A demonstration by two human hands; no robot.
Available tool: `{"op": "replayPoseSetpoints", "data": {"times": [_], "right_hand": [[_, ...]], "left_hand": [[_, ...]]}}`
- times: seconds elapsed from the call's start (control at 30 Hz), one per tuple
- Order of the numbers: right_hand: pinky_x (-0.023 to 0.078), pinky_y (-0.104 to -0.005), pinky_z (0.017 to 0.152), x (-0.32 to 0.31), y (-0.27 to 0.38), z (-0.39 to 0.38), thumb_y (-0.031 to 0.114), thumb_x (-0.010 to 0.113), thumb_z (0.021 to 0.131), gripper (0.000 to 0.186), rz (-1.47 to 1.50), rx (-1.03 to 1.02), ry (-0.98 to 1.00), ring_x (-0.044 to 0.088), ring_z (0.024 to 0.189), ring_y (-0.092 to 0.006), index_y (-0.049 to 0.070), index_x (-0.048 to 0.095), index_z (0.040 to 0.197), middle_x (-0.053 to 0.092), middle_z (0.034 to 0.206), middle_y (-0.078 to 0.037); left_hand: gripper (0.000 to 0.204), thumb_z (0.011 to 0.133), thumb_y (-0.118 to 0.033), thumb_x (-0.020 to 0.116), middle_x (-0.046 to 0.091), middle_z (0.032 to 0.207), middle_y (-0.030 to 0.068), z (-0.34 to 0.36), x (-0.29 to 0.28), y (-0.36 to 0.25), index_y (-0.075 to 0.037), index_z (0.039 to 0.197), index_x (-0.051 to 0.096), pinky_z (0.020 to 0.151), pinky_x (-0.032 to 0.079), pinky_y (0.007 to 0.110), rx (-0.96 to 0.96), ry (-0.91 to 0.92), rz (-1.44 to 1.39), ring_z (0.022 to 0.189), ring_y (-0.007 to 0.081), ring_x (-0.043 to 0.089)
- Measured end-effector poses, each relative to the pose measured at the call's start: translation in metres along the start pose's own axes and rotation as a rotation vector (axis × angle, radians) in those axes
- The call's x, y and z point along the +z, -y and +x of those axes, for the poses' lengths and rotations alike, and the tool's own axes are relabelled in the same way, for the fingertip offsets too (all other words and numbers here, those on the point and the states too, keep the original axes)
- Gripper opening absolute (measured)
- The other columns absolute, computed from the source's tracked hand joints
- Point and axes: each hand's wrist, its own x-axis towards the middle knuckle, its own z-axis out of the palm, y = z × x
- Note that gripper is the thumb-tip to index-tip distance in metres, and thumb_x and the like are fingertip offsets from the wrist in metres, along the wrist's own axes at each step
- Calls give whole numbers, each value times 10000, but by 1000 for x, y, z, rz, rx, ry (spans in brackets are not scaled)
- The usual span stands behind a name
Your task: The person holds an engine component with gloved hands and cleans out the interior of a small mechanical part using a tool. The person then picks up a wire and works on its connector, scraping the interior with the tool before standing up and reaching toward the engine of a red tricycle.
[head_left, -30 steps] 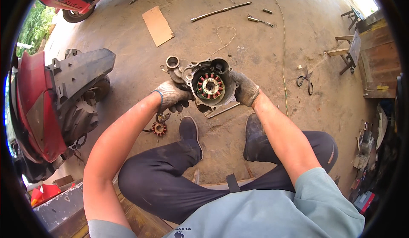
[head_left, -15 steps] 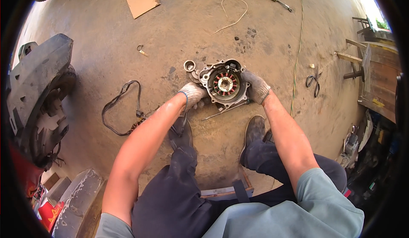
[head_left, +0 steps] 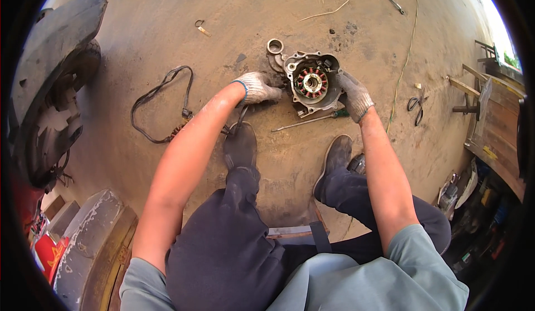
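Engine cover (head_left: 311, 82) at upper centre between left hand (head_left: 255, 87) and right hand (head_left: 354, 95), screwdriver (head_left: 311, 120) just below, cable (head_left: 159, 108) at left

Gloved left hand (head_left: 257, 87) and right hand (head_left: 354, 95) gripping opposite sides of engine cover (head_left: 311, 82) (copper stator coils inside), screwdriver (head_left: 310, 120) just below it, black cable (head_left: 159, 104) well left

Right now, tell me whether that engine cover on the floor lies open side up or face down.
Open side up: the engine cover shows its copper-wound stator ring facing the camera, left hand and right hand at its sides.
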Motion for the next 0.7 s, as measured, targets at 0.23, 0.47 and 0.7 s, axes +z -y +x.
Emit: {"op": "replayPoseSetpoints", "data": {"times": [0.23,0.47,0.7], "right_hand": [[551,-321,951,-11,-19,6,303,670,1041,453,37,-47,-25,673,1092,-148,58,650,1421,718,1256,-35],[560,-334,986,-12,-21,9,311,637,1062,448,0,-46,23,672,1152,-165,38,638,1418,709,1292,-64],[560,-368,1044,-5,-11,1,265,625,1081,428,11,2,-18,675,1189,-209,18,596,1428,680,1352,-103]], "left_hand": [[411,1004,-381,665,755,837,96,-86,36,28,8,1114,736,634,563,337,-63,-96,-718,672,175,692],[387,1014,-356,615,747,773,160,-67,74,-36,23,983,686,518,534,380,131,-180,-911,536,224,662],[414,957,-403,593,725,1115,236,-58,59,-41,-59,1154,712,975,541,514,138,-499,-27,1081,435,689]]}}
